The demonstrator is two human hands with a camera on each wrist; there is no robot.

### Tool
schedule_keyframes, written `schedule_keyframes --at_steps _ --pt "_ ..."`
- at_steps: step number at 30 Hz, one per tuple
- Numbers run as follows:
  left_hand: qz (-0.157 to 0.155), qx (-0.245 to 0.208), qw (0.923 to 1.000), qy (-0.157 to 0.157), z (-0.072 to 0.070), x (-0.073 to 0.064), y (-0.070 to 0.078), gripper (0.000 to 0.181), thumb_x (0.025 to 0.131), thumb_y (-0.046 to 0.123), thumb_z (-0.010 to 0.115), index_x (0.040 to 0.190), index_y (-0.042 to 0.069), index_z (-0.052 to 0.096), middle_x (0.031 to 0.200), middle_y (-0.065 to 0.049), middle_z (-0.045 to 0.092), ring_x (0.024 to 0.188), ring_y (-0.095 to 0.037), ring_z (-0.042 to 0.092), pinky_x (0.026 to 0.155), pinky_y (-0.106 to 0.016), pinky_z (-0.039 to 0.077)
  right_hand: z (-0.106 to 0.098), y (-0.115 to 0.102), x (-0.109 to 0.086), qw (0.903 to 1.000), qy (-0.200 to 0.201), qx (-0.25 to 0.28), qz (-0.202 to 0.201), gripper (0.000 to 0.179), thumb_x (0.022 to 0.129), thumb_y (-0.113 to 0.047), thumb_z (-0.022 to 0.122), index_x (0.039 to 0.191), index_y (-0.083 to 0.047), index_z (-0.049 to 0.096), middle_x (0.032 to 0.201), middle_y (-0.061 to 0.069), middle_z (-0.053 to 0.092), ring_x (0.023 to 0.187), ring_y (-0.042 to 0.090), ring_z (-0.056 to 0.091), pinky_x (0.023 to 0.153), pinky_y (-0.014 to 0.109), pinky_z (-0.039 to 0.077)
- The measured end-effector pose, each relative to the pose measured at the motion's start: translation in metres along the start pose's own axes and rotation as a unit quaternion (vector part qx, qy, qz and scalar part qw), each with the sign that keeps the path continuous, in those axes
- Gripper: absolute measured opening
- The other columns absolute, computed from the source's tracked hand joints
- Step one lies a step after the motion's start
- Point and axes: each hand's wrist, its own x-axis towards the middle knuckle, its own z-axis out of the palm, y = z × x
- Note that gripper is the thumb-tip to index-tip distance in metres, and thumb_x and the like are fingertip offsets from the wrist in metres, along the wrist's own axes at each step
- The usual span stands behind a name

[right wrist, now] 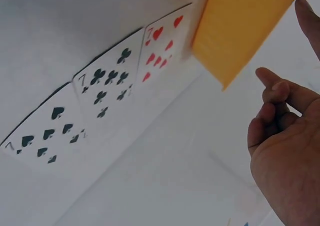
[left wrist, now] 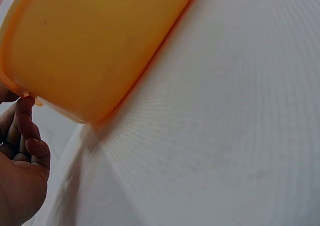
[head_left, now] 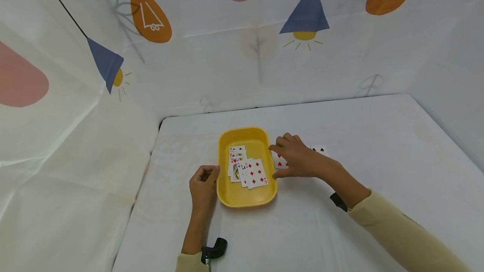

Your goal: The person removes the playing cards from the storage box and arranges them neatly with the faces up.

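Note:
A yellow plastic tray (head_left: 242, 200) stands on the white-covered table with several overlapping playing cards in it, a six of diamonds (head_left: 256, 174) uppermost. My left hand (head_left: 204, 184) pinches the tray's left rim; the left wrist view shows its fingertips at that rim. My right hand (head_left: 296, 156) hovers by the right rim, thumb and index finger apart and the other fingers bent, nothing between them. Beneath it, in a row, lie a seven of hearts (right wrist: 159, 48), a seven of clubs (right wrist: 110, 80) and a seven of spades (right wrist: 47, 133). The head view partly hides this row.
Behind the table hangs a white cloth backdrop (head_left: 211, 66) printed with lamps and bulbs. The tabletop (head_left: 378, 146) extends to the right of the cards. Each wrist carries a black strap device (head_left: 214, 250).

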Motion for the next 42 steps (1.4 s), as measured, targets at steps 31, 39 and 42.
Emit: schedule_keyframes --at_steps 31,39,42 --pt "-0.007 -0.004 1.0000 -0.002 0.000 0.001 0.002 0.023 0.090 0.032 0.075 0.095 0.009 0.073 0.089 -0.009 0.068 0.076 -0.023 0.060 0.064 -0.023 0.052 0.025 -0.033 0.036 0.9927 -0.082 -0.084 -0.029 0.078 0.074 -0.058 0.083 0.126 -0.002 0.064 0.105 0.005 0.052 0.100 0.024 0.037 0.091 0.039 0.034" --pt "-0.003 -0.001 1.0000 -0.004 -0.001 0.001 0.001 0.023 0.091 0.032 0.074 0.095 0.010 0.073 0.089 -0.009 0.068 0.076 -0.025 0.060 0.064 -0.024 0.052 0.031 -0.035 0.045 0.9876 -0.096 -0.122 -0.024 0.075 0.072 -0.061 0.082 0.119 -0.005 0.066 0.103 0.004 0.051 0.098 0.023 0.037 0.087 0.037 0.032" --pt "-0.004 0.002 1.0000 -0.003 -0.001 0.002 0.001 0.024 0.090 0.033 0.074 0.095 0.010 0.073 0.089 -0.009 0.067 0.077 -0.025 0.059 0.064 -0.024 0.051 0.034 -0.037 0.049 0.9856 -0.109 -0.128 -0.010 0.080 0.069 -0.062 0.083 0.120 -0.004 0.065 0.103 0.004 0.053 0.098 0.023 0.037 0.088 0.037 0.033"
